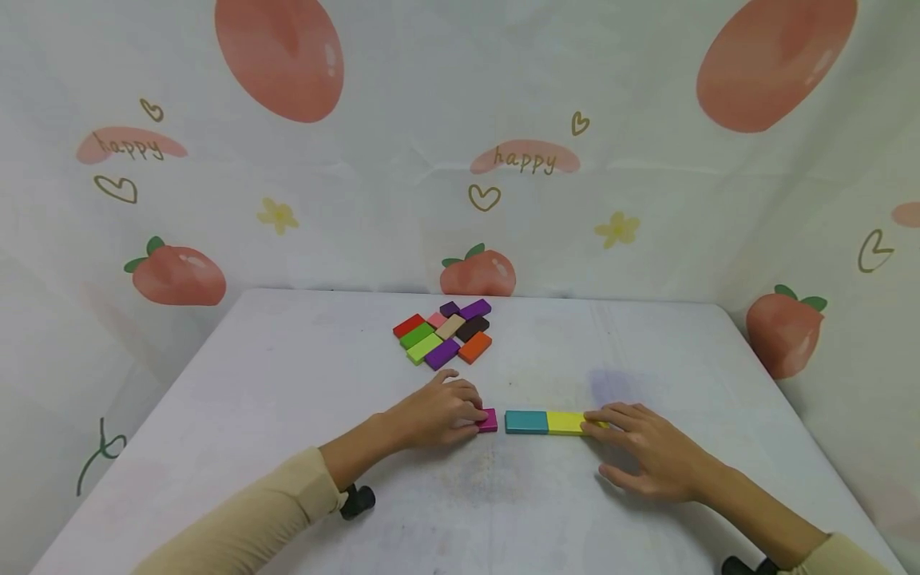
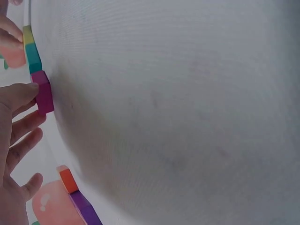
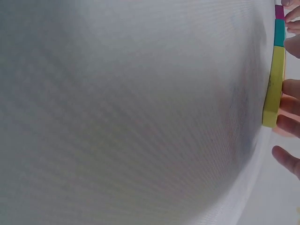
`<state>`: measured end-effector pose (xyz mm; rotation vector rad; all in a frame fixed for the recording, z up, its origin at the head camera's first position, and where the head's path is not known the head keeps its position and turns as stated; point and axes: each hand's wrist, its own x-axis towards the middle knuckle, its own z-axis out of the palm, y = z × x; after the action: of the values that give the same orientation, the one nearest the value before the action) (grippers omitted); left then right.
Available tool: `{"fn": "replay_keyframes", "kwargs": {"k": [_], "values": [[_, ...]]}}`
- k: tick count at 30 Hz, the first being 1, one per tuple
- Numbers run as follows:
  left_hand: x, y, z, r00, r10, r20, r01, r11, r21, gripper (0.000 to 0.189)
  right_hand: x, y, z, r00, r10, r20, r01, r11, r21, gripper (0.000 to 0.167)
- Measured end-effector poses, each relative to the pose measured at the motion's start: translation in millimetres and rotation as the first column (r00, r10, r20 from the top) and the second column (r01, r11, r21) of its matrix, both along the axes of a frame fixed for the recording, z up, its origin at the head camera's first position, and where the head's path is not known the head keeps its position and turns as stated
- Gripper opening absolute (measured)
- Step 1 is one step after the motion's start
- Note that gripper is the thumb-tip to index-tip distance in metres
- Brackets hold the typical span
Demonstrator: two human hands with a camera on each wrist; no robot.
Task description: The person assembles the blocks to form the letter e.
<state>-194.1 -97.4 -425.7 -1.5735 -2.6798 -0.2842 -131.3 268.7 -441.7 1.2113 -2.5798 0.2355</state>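
Observation:
My left hand (image 1: 447, 411) pinches a magenta block (image 1: 488, 421) between thumb and fingers, partly covering it. A narrow gap lies between this block and the left end of a teal block (image 1: 526, 422). To the right of the teal block, end to end with it, lies a yellow block (image 1: 565, 423). Fingertips of my right hand (image 1: 650, 451) rest at the yellow block's right end, while the thumb is spread away toward the front. In the right wrist view those fingers lie along one side of the yellow block (image 3: 274, 86).
Farther back on the white table (image 1: 309, 383) lies a slanted cluster of several blocks, with an orange block (image 1: 475, 347), a purple block (image 1: 442, 354), a lime block (image 1: 424, 349) and a red block (image 1: 408, 325) among them. A printed cloth (image 1: 402, 192) hangs behind the table.

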Motion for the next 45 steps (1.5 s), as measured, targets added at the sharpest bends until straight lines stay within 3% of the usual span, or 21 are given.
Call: {"fn": "replay_keyframes", "kwargs": {"k": [25,45], "values": [[-0.5,12.6,-4.5,0.999,-0.038,-0.033,0.038,0.999,-0.023,0.031,0.6,-0.1,2.5,1.000,0.008,0.001,-0.008,1.000,0.008,0.053],[-0.8,13.1,-3.1,0.998,-0.042,-0.038,0.040,0.999,-0.032,0.030,4.8,5.5,0.3,0.994,0.075,-0.085,-0.079,0.996,-0.049,0.040]]}}
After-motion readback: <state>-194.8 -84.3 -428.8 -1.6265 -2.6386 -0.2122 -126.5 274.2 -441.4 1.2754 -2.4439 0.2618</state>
